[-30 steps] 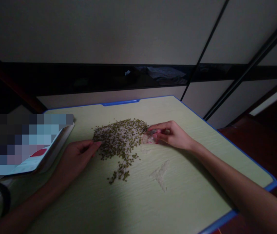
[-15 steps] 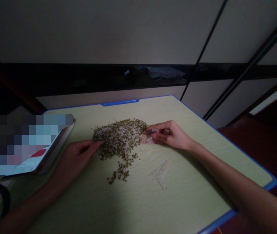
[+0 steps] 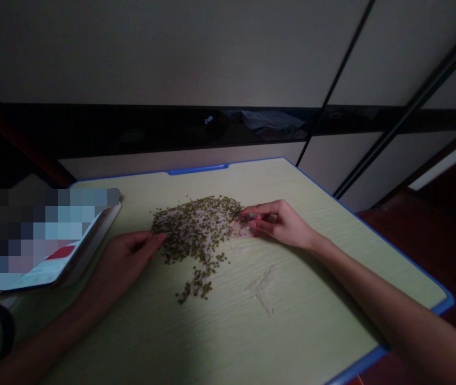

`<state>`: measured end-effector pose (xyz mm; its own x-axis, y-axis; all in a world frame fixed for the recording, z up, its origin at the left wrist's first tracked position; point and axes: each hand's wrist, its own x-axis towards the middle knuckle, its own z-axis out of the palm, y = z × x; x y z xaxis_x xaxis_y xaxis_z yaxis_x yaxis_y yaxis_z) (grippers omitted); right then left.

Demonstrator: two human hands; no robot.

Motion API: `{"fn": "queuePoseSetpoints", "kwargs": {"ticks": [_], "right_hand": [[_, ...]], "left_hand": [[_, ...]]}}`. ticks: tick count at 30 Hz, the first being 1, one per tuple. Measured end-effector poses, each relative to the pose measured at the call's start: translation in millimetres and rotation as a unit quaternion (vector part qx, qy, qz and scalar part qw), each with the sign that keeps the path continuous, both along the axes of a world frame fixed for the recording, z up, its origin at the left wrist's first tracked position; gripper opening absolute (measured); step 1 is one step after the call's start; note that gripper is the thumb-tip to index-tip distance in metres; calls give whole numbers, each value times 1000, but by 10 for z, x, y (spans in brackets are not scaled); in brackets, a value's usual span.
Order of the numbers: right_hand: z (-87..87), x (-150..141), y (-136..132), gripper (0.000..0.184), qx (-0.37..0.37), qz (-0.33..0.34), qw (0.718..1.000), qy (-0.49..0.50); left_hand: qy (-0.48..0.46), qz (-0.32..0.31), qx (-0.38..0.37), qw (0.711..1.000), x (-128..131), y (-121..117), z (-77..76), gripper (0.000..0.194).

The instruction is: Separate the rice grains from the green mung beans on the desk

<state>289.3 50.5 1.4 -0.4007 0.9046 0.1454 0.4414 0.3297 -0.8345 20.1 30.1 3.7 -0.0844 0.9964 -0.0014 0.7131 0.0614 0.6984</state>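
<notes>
Lying mid-table (image 3: 311, 331), the pile of grn beans + pale grains (image 3: 198, 227) is mostly mixed; only a small pale patch (image 3: 263, 289) sits apart, nearer the wearer. L hand (image 3: 125, 259) pinched at pile's L edge, can't tell if holding any. R hand (image 3: 290, 225) curled abt a pinkish thing (image 3: 242, 230), hold unclear, crowding pile's R edge. Blurred-out screen (image 3: 47, 271) beside L hand.

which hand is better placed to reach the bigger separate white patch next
Probably the right hand: it is nearer the white patch, while the left hand is at the mixed pile's left edge.
</notes>
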Motion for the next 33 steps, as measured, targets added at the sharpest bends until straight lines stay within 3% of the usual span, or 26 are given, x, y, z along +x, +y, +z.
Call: {"fn": "queuePoseSetpoints", "kwargs": {"ticks": [19, 33], "right_hand": [[-54, -4, -9, 30, -21, 18, 1000, 8], [-29, -12, 14, 32, 42, -33, 998, -38]], "left_hand": [[21, -2, -6, 1000, -11, 0, -17, 37], [15, -12, 3, 1000, -19, 11, -30, 35]]}}
